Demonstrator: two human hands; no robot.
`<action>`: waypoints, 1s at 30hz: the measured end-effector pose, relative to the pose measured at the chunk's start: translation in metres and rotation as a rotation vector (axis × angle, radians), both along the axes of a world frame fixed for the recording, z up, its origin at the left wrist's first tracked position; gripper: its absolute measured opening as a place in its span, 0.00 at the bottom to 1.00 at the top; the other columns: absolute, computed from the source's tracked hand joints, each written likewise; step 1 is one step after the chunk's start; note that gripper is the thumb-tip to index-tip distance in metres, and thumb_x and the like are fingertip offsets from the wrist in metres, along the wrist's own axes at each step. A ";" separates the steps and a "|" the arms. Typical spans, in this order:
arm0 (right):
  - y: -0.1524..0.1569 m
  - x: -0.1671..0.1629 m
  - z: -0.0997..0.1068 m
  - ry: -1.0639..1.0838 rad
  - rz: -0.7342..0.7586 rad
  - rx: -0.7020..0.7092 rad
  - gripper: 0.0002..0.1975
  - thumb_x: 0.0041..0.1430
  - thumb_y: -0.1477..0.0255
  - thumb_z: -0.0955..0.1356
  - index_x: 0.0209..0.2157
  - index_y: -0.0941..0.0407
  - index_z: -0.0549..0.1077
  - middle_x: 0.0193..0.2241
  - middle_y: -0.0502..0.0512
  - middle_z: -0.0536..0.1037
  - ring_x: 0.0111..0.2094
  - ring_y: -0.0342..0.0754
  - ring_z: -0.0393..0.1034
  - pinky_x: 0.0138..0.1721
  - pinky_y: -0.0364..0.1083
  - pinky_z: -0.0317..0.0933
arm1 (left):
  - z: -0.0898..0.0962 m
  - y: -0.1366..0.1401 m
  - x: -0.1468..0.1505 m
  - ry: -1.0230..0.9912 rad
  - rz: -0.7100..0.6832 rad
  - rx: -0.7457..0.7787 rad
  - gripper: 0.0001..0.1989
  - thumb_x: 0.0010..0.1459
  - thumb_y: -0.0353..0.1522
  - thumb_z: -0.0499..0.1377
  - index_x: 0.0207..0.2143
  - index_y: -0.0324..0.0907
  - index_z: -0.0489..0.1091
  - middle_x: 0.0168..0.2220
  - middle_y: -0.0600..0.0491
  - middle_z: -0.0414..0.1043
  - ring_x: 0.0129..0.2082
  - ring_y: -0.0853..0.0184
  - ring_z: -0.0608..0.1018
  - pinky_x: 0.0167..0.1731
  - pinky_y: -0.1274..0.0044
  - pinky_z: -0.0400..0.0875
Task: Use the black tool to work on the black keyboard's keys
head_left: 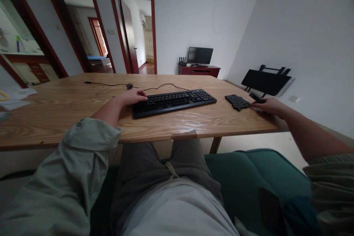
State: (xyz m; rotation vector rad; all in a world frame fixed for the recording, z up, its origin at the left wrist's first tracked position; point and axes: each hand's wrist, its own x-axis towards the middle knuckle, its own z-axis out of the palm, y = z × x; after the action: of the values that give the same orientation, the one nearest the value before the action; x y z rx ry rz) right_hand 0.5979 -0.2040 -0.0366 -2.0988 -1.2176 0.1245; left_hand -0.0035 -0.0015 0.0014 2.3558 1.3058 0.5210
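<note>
A black keyboard (177, 102) lies slightly slanted on the wooden table, its lower and left rows looking dark and partly bare of keys. My left hand (132, 96) rests at its left end, fingers curled over the upper left corner. To the right of the keyboard, black keycaps (237, 102) lie close together in rows on the tabletop. My right hand (272, 107) is just beside them, closed around a small dark elongated object (257, 98) whose kind I cannot make out.
The keyboard's cable (163, 85) runs behind it to the left, bundled partway. White sheets and a yellow item (3, 96) are at the table's far left. Brown tape (184, 135) covers part of the front edge. A green seat (249, 169) is beneath me.
</note>
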 end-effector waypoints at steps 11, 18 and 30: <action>0.004 -0.091 0.070 0.131 -0.100 0.375 0.10 0.55 0.71 0.70 0.21 0.53 0.73 0.14 0.50 0.62 0.18 0.44 0.54 0.25 0.51 0.49 | -0.011 0.014 -0.001 -0.034 -0.017 0.027 0.14 0.46 0.41 0.62 0.33 0.41 0.74 0.36 0.49 0.77 0.38 0.60 0.77 0.40 0.73 0.70; 0.057 -0.242 0.121 0.370 0.558 0.645 0.15 0.62 0.65 0.67 0.28 0.61 0.77 0.23 0.57 0.74 0.24 0.41 0.66 0.30 0.47 0.59 | -0.025 0.024 -0.003 -0.119 -0.029 0.044 0.15 0.50 0.41 0.61 0.35 0.40 0.72 0.37 0.48 0.76 0.37 0.61 0.76 0.39 0.72 0.70; 0.140 -0.419 0.074 1.199 0.816 0.612 0.12 0.51 0.64 0.72 0.33 0.55 0.70 0.20 0.44 0.66 0.22 0.38 0.62 0.28 0.41 0.64 | -0.030 0.041 -0.012 -0.316 -0.019 -0.013 0.14 0.58 0.41 0.53 0.33 0.39 0.69 0.34 0.48 0.75 0.34 0.64 0.75 0.37 0.73 0.69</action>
State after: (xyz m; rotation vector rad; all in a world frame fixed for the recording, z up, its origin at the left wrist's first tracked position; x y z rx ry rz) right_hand 0.1791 -0.0636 0.0371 -0.6165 -1.0100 1.0439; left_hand -0.0157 0.0391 -0.0284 2.1627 1.1354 0.8365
